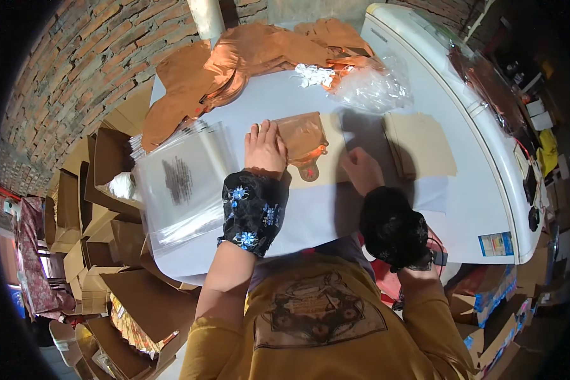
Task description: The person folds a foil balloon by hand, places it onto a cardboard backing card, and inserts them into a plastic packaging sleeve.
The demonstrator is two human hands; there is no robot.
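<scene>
A flat copper-coloured piece [304, 133], which looks like a folded foil balloon with a small tab at its near end, lies on a tan card sheet [333, 130] in the middle of the table. Across its left edge rests my left hand [265, 151], fingers stretched out and flat. My right hand [362, 170] is just right of the piece, apart from it, with curled fingers; whether anything small is in them is hidden. More copper-coloured foil pieces [253, 54] are heaped along the far side. Left of my left hand lies a stack of clear plastic bags [190, 174].
A stack of tan cards [422, 145] lies to the right. Beyond it are a crumpled clear bag [380, 85] and a bunch of small white pieces [313, 75]. Open cardboard boxes [117, 164] crowd the left side. A long white appliance-like panel [468, 126] borders the right.
</scene>
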